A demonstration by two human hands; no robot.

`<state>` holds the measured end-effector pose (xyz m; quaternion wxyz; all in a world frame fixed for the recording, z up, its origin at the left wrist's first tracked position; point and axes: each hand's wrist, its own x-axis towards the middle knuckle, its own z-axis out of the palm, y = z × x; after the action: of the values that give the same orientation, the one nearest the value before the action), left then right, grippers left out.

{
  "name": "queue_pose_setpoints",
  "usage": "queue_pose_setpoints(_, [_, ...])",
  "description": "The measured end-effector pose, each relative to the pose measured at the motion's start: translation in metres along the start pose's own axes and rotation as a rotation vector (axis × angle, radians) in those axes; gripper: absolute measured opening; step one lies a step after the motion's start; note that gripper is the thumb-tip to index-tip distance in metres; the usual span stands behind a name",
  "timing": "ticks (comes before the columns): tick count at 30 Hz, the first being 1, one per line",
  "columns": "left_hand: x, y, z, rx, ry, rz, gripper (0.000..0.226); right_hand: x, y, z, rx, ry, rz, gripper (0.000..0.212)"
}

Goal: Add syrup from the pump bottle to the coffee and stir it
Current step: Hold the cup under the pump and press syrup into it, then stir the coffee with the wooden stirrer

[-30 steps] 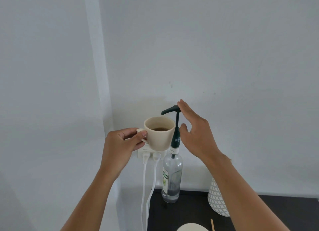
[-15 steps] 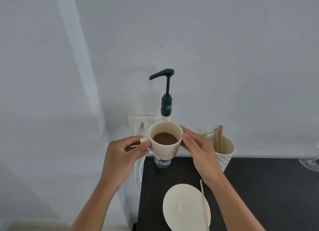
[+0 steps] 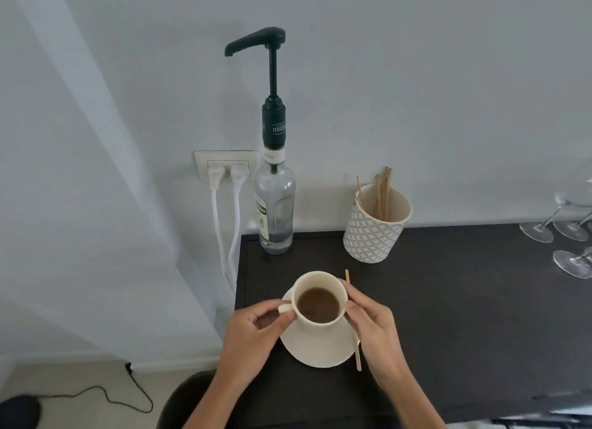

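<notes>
The cup (image 3: 320,303) and saucer (image 3: 320,348) are cream, the coffee (image 3: 317,305) brown, the table (image 3: 448,300) near-black. The pump bottle (image 3: 275,210) is clear glass with a dark green pump head and a white-and-green label. The stirrer holder (image 3: 374,233) bears a grey-and-white diamond lattice, its wooden sticks (image 3: 382,191) tan.

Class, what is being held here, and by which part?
The coffee cup: left hand pinches its handle, right hand steadies its side.
</notes>
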<state>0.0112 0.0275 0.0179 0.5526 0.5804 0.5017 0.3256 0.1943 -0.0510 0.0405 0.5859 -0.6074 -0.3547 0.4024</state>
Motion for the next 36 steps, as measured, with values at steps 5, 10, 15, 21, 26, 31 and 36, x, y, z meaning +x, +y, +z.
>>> queue_pose_setpoints(5, [0.000,-0.012,0.010,-0.011,-0.013,-0.002,0.017,-0.001,0.016,-0.008,0.046,0.018,-0.022,0.052])
queue_pose_setpoints(10, [0.000,-0.019,0.012,-0.038,-0.014,0.021,0.021,-0.002,0.027,-0.019,-0.103,0.076,-0.081,0.044])
queue_pose_setpoints(15, [0.000,-0.024,0.010,-0.079,-0.022,0.039,0.021,-0.013,0.057,-0.055,-0.654,-0.049,-0.246,0.049])
queue_pose_setpoints(21, [0.004,-0.028,0.009,-0.121,-0.041,0.031,0.023,-0.019,0.080,-0.062,-0.715,-0.227,-0.309,0.036])
queue_pose_setpoints(26, [0.006,-0.029,0.008,-0.125,-0.055,0.022,0.018,-0.018,0.058,-0.059,-0.569,0.006,-0.374,0.036])
queue_pose_setpoints(31, [0.007,-0.033,0.007,-0.131,-0.061,0.041,0.029,-0.009,0.003,-0.051,-0.506,0.281,-0.548,0.015])
queue_pose_setpoints(36, [0.008,-0.035,0.007,-0.135,-0.060,0.045,0.025,-0.008,-0.037,-0.039,-0.224,0.477,-0.718,0.009])
